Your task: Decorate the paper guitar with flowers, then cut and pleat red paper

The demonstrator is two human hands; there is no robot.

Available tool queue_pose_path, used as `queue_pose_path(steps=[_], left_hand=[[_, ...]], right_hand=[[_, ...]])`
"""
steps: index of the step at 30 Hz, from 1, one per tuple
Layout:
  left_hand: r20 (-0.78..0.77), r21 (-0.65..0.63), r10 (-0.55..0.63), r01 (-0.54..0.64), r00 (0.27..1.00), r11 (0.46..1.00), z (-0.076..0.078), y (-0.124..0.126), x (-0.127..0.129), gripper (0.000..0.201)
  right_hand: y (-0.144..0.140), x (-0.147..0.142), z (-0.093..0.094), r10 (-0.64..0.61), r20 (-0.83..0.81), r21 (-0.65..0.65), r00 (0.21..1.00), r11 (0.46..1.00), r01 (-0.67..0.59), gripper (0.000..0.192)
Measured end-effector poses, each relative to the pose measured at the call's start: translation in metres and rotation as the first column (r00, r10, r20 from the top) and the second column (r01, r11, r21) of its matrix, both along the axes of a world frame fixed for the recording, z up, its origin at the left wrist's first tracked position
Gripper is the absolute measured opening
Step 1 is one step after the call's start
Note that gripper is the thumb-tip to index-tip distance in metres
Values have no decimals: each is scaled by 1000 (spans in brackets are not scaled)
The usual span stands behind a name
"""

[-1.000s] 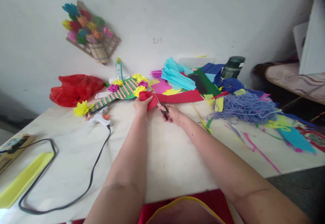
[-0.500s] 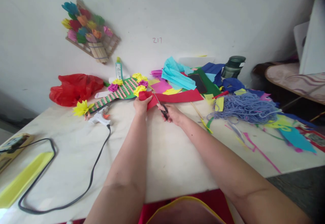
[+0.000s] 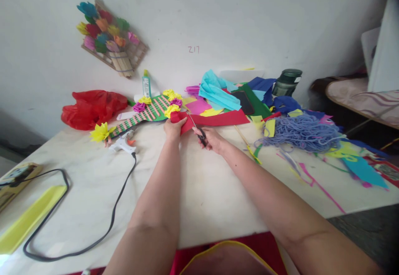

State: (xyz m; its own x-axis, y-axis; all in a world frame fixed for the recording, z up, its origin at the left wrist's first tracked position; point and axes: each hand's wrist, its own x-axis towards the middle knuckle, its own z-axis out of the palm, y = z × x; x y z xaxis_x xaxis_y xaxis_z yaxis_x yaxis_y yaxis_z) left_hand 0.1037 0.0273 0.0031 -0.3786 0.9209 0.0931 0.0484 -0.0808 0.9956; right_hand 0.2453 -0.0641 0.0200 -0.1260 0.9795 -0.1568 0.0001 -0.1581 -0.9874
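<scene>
My left hand (image 3: 173, 128) is closed on the left end of a long red paper strip (image 3: 222, 119), with the thumb on top. In my right hand (image 3: 212, 139) is a pair of scissors (image 3: 202, 135) with black handles. Their blades point up and left and lie across the strip, just right of my left thumb. Beyond my left hand lies a green guitar-shaped craft (image 3: 152, 111), with pink strips across it and yellow and purple paper flowers around its body. Most of my left fingers are hidden under the paper.
A white glue gun (image 3: 123, 143) with a black cord (image 3: 116, 208) lies on the left. A red plastic bag (image 3: 93, 109) and a glue bottle (image 3: 146, 84) stand behind. On the right are blue-grey yarn (image 3: 304, 133), coloured paper (image 3: 218, 90) and a dark green jar (image 3: 286, 82).
Hardly anything differs. Both hands, the scissors and the red strip keep their places, and the view has shifted very slightly.
</scene>
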Motion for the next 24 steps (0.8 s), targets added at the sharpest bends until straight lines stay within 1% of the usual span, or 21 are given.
queue_pose_path(steps=[9, 17, 24], left_hand=[[-77, 5, 35, -35, 996, 999, -2, 5, -3, 46], [-79, -12, 30, -31, 996, 999, -2, 6, -5, 45], [-65, -35, 41, -44, 997, 998, 2, 3, -3, 44]], right_hand=[[0, 0, 1, 8, -3, -12, 1000, 1000, -8, 42], [1, 1, 1, 19, 3, -5, 1000, 1000, -19, 43], [1, 2, 3, 27, 17, -11, 999, 1000, -26, 47]])
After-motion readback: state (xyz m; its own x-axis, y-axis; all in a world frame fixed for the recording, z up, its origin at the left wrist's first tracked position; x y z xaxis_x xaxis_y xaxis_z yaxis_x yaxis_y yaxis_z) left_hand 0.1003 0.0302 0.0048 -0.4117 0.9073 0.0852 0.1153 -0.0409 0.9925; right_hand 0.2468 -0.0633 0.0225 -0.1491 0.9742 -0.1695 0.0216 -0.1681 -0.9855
